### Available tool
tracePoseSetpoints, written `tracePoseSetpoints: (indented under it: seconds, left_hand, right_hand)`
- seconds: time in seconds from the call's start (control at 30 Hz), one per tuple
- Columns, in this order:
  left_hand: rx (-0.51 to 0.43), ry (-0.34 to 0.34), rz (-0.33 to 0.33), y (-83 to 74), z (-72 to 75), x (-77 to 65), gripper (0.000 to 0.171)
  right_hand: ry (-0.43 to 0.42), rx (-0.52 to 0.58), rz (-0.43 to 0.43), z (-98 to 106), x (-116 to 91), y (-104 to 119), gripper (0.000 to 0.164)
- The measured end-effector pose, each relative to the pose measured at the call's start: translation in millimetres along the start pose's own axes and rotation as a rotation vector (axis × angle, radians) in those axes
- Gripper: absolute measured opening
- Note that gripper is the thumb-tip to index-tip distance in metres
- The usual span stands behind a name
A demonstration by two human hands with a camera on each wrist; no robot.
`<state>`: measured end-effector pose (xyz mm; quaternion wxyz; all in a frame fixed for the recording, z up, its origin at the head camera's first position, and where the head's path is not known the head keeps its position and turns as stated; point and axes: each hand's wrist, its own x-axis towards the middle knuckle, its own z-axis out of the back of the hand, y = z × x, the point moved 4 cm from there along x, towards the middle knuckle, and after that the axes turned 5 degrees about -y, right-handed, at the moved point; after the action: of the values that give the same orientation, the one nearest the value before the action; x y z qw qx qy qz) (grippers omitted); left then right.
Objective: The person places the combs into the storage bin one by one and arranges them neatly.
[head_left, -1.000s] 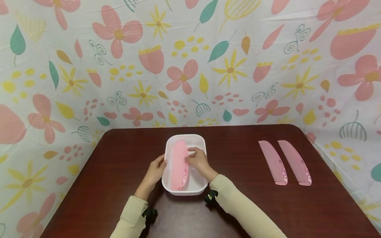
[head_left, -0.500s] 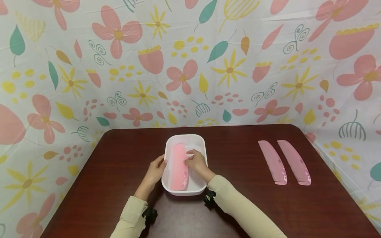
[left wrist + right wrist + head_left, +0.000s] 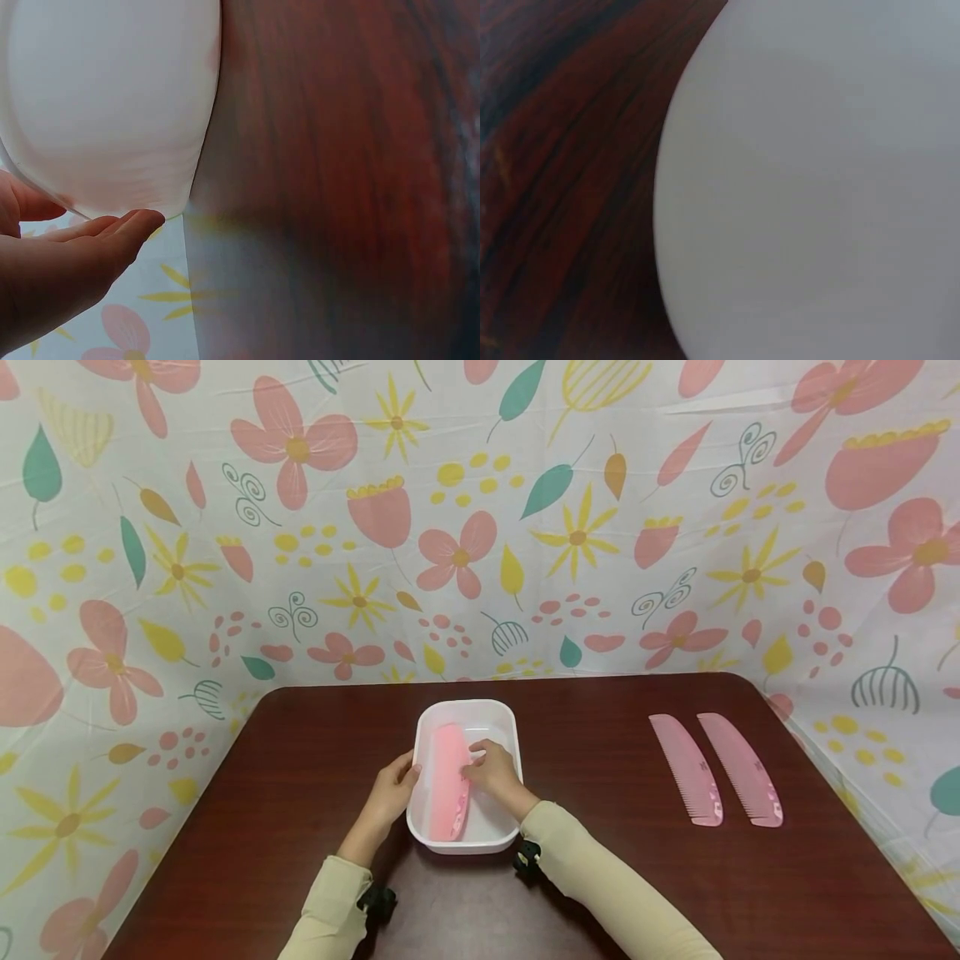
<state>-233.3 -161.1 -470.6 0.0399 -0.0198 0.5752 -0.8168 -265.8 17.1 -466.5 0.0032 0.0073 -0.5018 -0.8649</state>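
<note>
Pinching pink comb in wht tub w/ R hand; L hand gripping its L rim.

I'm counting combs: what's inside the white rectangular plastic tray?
At least one pink, curved plastic comb, touched by the right hand. Anything between the comb and tray is covered and unseen.

Tub is standing on table; comb is sitting in its left half. Left hand is holding tub's left side; right hand is gripping comb's right edge. Two combs are lying right of tub. Cloth is hanging behind table.
</note>
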Motion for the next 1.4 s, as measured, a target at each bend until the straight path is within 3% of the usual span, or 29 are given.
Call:
tracePoseSetpoints:
  seconds: [0.23,0.7,1.27,1.4]
  left_hand:
    - [-0.013,-0.007,0.004,-0.3,0.0,-0.2,0.042]
    - [-0.002,-0.008,-0.005,-0.1,0.6,-2.1,0.042]
    - [-0.016,-0.005,-0.01,0.0,0.5,-1.8,0.042]
    - [-0.018,0.002,-0.025,-12.6,1.1,-8.3,0.041]
  right_hand:
    - [-0.006,0.009,0.005,-0.5,0.0,0.9,0.037]
    - [-0.026,0.039,0.096,9.1,-1.6,8.9,0.033]
    - [-0.025,0.172,0.197,52.0,3.8,29.7,0.034]
    - [-0.046,0.191,0.214,65.4,5.1,30.3,0.034]
